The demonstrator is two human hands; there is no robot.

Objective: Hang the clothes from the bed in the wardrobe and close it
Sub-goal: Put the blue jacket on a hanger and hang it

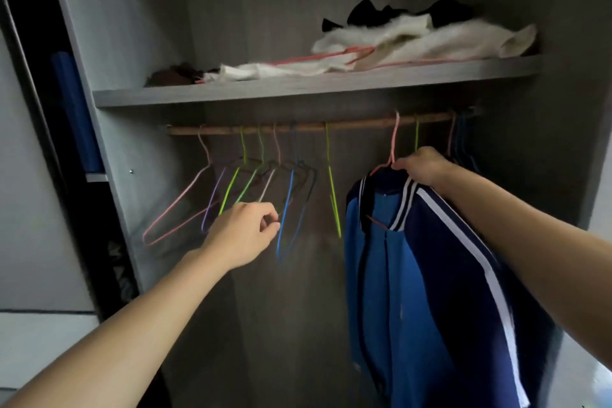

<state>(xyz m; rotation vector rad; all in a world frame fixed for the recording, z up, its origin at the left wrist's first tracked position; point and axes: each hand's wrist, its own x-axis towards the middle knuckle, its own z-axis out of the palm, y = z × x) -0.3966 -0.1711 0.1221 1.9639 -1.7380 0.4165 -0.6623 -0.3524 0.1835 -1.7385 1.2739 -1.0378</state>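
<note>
1. Hands: two, both arms stretched forward into the open wardrobe [149,43].
2. Left hand [246,232]: fingers curled, thumb near forefinger, at a cluster of empty hangers [265,175]; whether it pinches one I cannot tell.
3. Right hand [422,166] grips the one blue jacket [414,275] at its shoulder. The jacket hangs on a pink hanger [394,142] hooked over the rod [298,127].
4. Empty hangers: roughly eight, but blur prevents a sure count.
5. Shelf [298,86] above the rod holds white cloth [414,40] and dark clothes [371,15].
</note>
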